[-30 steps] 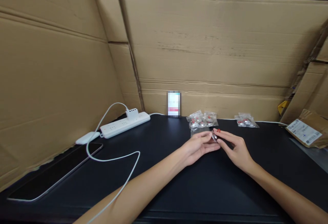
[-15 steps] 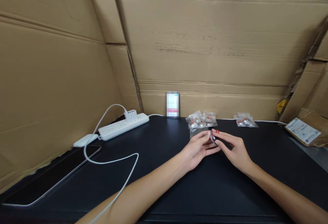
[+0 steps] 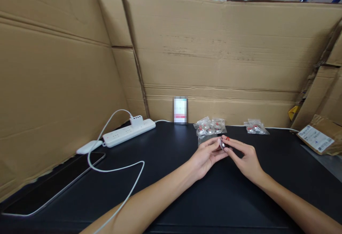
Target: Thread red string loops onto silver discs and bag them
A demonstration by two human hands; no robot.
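My left hand and my right hand meet over the dark tabletop. Between their fingertips is a small shiny silver round piece; its exact kind is too small to tell. A thin red loop shows at my right index finger. Thumb and fingers of each hand are closed on the round piece, which they partly hide. Just behind my left hand lie clear plastic bags holding several similar silver pieces with red bits. A flat clear bag reaches toward my left fingers.
Another clear bag of silver pieces lies farther right. A lit phone leans on the cardboard wall. At left are a white power strip, a tablet and a white cable crossing my left forearm. A labelled carton stands right.
The silver piece has turned slightly between my fingertips. Both hands stay nearly in place, and the whole view has shifted a little.
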